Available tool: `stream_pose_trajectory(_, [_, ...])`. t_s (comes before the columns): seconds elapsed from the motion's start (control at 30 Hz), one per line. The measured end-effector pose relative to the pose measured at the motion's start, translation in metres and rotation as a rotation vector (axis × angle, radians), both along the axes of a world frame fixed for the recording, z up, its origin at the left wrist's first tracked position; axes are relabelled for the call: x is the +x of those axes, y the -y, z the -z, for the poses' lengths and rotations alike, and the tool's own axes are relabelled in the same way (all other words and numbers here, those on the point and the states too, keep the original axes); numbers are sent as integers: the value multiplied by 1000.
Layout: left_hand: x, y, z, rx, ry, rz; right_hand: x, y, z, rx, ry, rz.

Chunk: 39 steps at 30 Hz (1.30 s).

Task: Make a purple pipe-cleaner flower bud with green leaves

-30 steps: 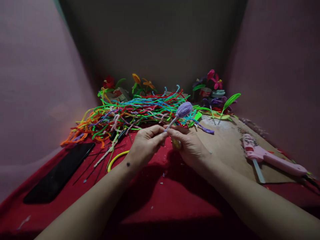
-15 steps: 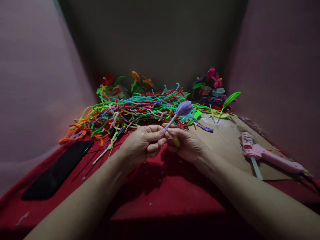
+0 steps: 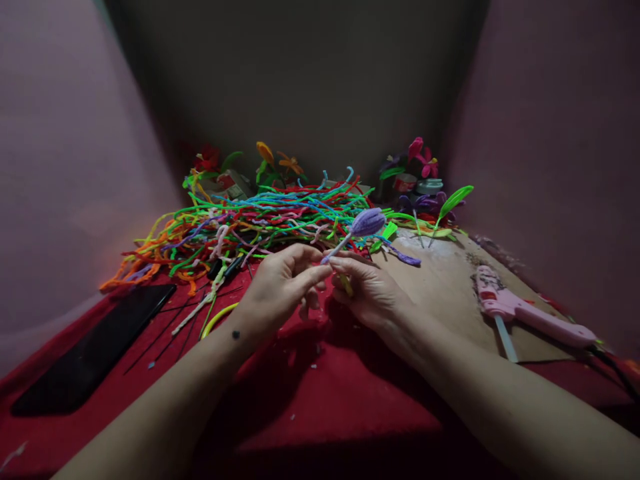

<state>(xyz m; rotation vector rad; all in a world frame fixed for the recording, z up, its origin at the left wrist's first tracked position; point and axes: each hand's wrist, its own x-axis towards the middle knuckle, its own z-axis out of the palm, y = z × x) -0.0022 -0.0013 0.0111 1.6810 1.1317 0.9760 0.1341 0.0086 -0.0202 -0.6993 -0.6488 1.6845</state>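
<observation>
A purple pipe-cleaner tulip (image 3: pixel 367 223) with a pale stem tilts up to the right above the red cloth. My left hand (image 3: pixel 285 280) has its thumb and forefinger around the lower end of the stem, while its other fingers are loosely curled. On the other side, my right hand (image 3: pixel 367 287) pinches the same stem end between thumb and forefinger. A small yellow piece (image 3: pixel 346 285) shows under the right fingers; I cannot make out what it is. Behind both hands lies a heap of colourful pipe cleaners (image 3: pixel 280 213).
On the cardboard (image 3: pixel 430 287) at right rests a pink glue gun (image 3: pixel 530 313). A black phone (image 3: pixel 95 347) lies left, near thin dark wires (image 3: pixel 165 333). A yellow curved thing (image 3: pixel 217 319) shows beside my left arm. Finished pipe-cleaner flowers (image 3: pixel 425 160) stand behind.
The left fingers have loosened and spread from a tight curl. The tulip has rolled or turned slightly in the grip. A yellow curved thing now shows by my left wrist; the whole view has shifted a little.
</observation>
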Motion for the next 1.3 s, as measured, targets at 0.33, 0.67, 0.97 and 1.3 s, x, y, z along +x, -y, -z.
stream_pose_trajectory(0.33, [1, 0, 17, 570, -340, -201, -6, 6, 1, 189, 104, 41])
stream_pose_trajectory(0.67, [3, 3, -1, -34, 131, -77, -5, 5, 3, 277, 207, 42])
stream_pose_trajectory(0.97, [-13, -12, 1, -536, 439, 281, 2, -4, 12, 209, 74, -151])
stream_pose_trajectory(1.3, [1, 0, 7, 295, -189, -90, -2, -1, 6, 166, 32, 31])
